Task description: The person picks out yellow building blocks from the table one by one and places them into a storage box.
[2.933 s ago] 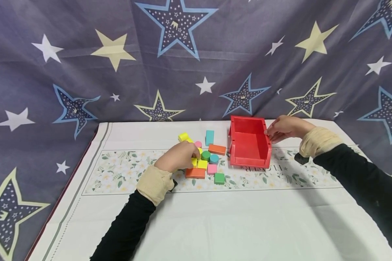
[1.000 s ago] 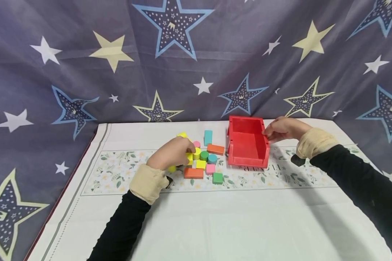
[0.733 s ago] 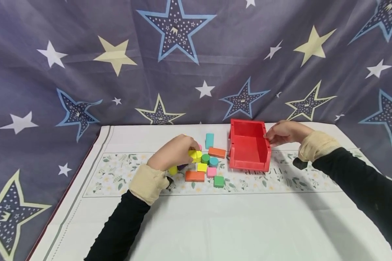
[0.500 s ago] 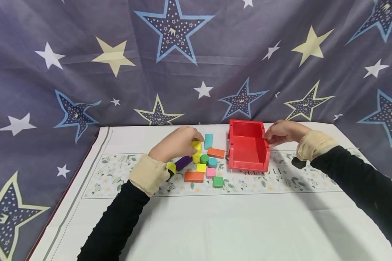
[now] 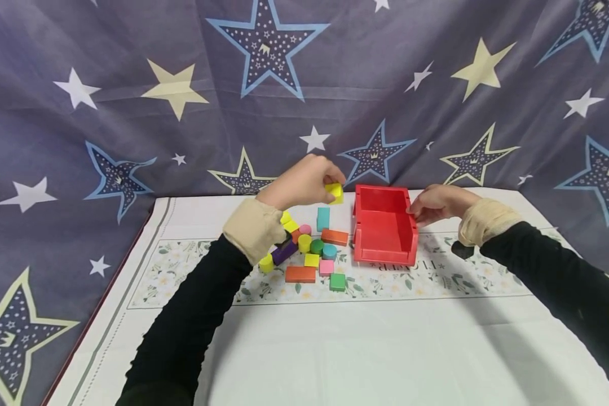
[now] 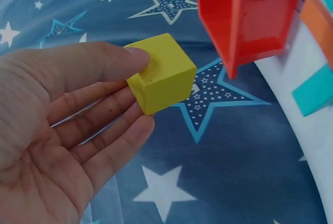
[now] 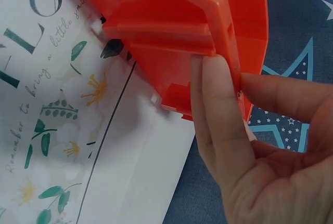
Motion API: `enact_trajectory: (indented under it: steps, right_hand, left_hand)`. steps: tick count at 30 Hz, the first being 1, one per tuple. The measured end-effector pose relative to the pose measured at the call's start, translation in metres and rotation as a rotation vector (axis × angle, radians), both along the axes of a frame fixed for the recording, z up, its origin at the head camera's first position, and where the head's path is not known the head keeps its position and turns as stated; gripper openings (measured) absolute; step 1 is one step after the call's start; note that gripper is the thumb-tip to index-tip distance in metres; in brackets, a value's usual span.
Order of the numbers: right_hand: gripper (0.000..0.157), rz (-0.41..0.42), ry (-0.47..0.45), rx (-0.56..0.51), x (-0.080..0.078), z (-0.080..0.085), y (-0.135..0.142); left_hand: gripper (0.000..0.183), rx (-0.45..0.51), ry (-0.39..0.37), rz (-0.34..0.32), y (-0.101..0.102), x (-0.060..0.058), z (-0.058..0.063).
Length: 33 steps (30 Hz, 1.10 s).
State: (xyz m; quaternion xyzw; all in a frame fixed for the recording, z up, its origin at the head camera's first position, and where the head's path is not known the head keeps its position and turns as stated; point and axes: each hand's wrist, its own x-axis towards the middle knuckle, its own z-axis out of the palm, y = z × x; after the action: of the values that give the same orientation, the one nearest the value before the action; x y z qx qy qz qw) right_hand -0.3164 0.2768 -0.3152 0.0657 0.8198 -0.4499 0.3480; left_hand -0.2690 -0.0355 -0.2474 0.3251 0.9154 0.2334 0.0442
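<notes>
Between thumb and fingers, my left hand (image 5: pixel 307 181) pinches a yellow cube block (image 6: pixel 162 73), held in the air left of the red bin (image 5: pixel 385 255). The left wrist view shows the cube's faces plainly, with the bin beyond it. My right hand (image 5: pixel 440 203) grips the bin's right side wall; in the right wrist view the thumb and fingers (image 7: pixel 221 99) lie on either side of that wall. No blocks show on the bin's floor in the head view. Loose blocks lie on the table left of the bin, among them a purple block (image 5: pixel 284 253) and a yellow cylinder (image 5: pixel 304 243).
An orange block (image 5: pixel 335 237) and a teal block (image 5: pixel 323 217) lie close to the bin's left side. Nearer the front are a green block (image 5: pixel 337 282) and another orange block (image 5: pixel 300 274). A star-printed cloth (image 5: pixel 264 124) hangs behind the table.
My left hand has lifted the yellow cube out of the pile and carried it up and right toward the bin, uncovering the purple block. The right hand stays on the bin.
</notes>
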Motion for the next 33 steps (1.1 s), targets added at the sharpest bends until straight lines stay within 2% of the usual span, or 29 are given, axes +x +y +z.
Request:
enact_trajectory:
  steps: [5, 14, 22, 29, 33]
  right_hand:
    - [0.007, -0.007, 0.008, 0.003, 0.001, 0.001, 0.000]
    - [0.008, 0.009, -0.015, -0.010, -0.001, 0.001, 0.002]
    - [0.021, -0.025, -0.001, 0.014, 0.001, 0.003, 0.000]
    - [0.020, -0.024, -0.016, 0.016, 0.002, 0.005, 0.001]
    - [0.021, -0.023, -0.005, 0.037, 0.003, 0.005, -0.002]
  left_hand:
    - [0.036, 0.034, 0.013, -0.003, 0.019, -0.015, 0.009]
    - [0.037, 0.037, -0.040, 0.009, 0.058, -0.032, 0.015]
    - [0.034, 0.006, -0.069, 0.002, 0.088, -0.041, 0.007]
    - [0.035, -0.016, -0.100, -0.026, 0.110, -0.048, -0.002]
    - [0.034, -0.026, -0.111, -0.016, 0.121, -0.051, -0.010]
